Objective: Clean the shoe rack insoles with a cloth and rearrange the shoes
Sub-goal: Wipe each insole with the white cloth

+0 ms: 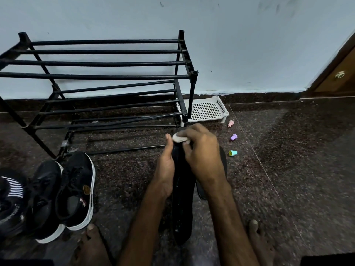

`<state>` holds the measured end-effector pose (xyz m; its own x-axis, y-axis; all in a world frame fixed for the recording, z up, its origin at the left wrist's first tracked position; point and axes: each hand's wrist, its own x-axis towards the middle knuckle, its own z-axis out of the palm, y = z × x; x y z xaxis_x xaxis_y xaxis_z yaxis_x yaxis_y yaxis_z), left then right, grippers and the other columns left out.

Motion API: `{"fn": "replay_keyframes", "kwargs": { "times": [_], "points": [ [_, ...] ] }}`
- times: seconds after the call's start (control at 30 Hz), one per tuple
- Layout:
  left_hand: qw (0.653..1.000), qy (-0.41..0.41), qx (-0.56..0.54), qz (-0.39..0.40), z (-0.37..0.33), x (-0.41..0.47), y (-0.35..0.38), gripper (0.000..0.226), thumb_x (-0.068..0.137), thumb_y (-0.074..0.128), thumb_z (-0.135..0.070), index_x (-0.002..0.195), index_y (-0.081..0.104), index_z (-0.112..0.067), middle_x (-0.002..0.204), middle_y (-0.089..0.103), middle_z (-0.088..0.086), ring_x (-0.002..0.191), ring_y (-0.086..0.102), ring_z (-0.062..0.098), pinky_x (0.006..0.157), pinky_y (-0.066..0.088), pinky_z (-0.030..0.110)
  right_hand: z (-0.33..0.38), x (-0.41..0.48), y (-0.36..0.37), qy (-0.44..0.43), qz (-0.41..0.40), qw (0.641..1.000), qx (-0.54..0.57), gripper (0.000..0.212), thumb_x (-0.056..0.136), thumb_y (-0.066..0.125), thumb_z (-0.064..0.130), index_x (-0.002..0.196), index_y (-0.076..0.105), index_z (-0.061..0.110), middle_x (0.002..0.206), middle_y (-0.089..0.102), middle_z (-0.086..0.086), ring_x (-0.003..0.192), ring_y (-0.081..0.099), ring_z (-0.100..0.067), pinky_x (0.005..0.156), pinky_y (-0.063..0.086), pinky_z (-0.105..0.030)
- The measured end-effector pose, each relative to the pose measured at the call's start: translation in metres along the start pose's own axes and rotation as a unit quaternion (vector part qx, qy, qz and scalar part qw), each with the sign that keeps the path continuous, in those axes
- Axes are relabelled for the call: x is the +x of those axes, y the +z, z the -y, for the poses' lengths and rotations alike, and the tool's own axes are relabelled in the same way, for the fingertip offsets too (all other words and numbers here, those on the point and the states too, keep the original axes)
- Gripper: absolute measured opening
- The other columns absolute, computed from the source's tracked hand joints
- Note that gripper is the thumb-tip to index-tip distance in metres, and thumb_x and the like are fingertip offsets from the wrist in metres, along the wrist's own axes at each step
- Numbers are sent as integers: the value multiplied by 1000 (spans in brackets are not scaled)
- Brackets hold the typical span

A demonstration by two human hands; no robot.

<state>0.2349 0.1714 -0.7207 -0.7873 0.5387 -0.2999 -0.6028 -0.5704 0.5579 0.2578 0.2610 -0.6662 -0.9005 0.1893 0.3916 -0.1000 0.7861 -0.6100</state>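
Two broad surfaces fill most of my feed: a pale, smudged painted wall (pixel 249 45) and a dark speckled stone floor (pixel 288 150), polished enough to shine. Against the wall stands the shoe rack (pixel 107 63), a black frame of thin round tubes set in three tiers of parallel bars. At far right I see a brown wooden door (pixel 338 77).

On the floor at the rack's near left corner sits a pair of black sneakers (pixel 63 191) with thick white soles, side by side and touching. Just left of them is a darker striped shoe (pixel 11 198).

Centre frame, the insole (pixel 182 198) is long, flat, matte black and rounded at both ends, and it runs away from me between two bare feet. The left hand (pixel 165 167) grips its left edge, fingers curled beneath and thumb straight along the top. The right hand (pixel 203 152) pinches a small, crumpled white cloth (pixel 179 138) against the insole's far end. Under the right wrist lies a second dark flat piece (pixel 224 162), and I cannot tell what it is.

Behind the rack's right legs rests a white plastic tray (pixel 205 110) with a perforated grid base. Near it lie three tiny plastic pieces, well apart: a pink one (pixel 230 123), a purple one (pixel 233 137) and a teal one (pixel 233 153).
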Motion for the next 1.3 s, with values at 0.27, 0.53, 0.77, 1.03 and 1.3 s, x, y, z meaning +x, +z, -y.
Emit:
{"fn": "replay_keyframes", "kwargs": {
  "times": [0.27,0.53,0.77,1.03,1.3],
  "points": [
    [999,-23,24,8,0,-2,6,69,96,33,-60,127,61,-5,112,68,15,104,65,25,90,53,34,-11,0,-4,71,-87,992,-49,26,82,62,-3,101,75,11,98,66,-2,87,63,-18,86,52,-33],
    [999,-19,34,-20,-4,-3,3,65,99,34,-57,120,65,-4,103,73,15,91,71,24,82,57,32,-18,-3,-4,95,-56,992,-60,27,81,61,-2,97,76,14,98,67,0,87,64,-19,84,53,-34],
    [999,-8,14,-33,-14,-5,3,64,100,33,-55,115,66,-3,102,73,19,87,72,28,77,59,37,-19,1,-6,21,69,997,-14,32,76,61,-9,90,78,14,91,69,0,87,65,-17,84,53,-33],
    [995,-39,84,-21,-15,-5,3,71,94,36,-64,127,62,-6,106,71,19,82,71,31,61,59,44,-28,1,-13,18,-10,1000,-6,32,74,63,-10,91,78,13,90,68,4,82,63,-11,80,49,-20],
    [997,-53,55,-6,-11,-4,9,72,93,34,-67,110,73,-10,108,72,18,84,72,31,63,60,48,-32,0,-18,10,-35,999,-18,29,77,64,-7,91,77,14,91,67,2,85,63,-15,81,53,-32]
  ]
}}
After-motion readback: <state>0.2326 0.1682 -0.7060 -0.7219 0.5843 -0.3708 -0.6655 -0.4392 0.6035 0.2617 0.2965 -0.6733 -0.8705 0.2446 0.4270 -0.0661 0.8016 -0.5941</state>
